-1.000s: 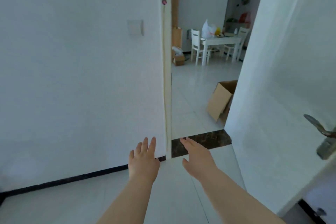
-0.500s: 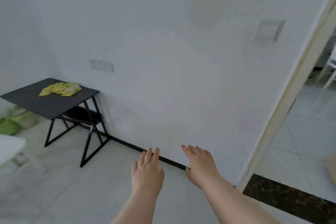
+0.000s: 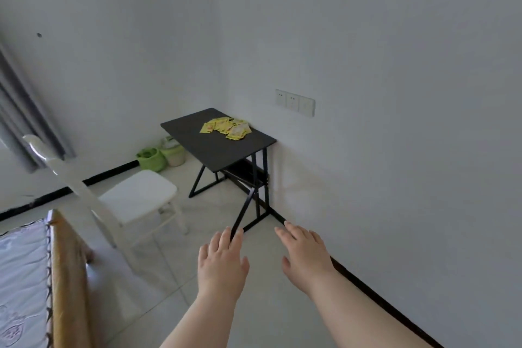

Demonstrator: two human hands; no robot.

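My left hand [image 3: 221, 264] and my right hand [image 3: 306, 256] are stretched out in front of me at waist height, palms down, fingers straight, holding nothing. Ahead stands a small black table [image 3: 206, 145] on black metal legs against the white wall. A loose pile of yellow packets [image 3: 226, 128] lies on its top near the wall. Both hands are well short of the table and touch nothing.
A white chair [image 3: 135, 198] stands left of the table. A bed with a wooden frame [image 3: 66, 277] fills the lower left. Green and white containers [image 3: 161, 157] sit on the floor by the far wall. Wall sockets [image 3: 295, 102] are above the table. Grey curtain [image 3: 25, 124] at left.
The view has swung left, away from the doorway and toward the corner of the room. The black table now lies straight ahead and the chair and bed have come into view. My hands stay outstretched.
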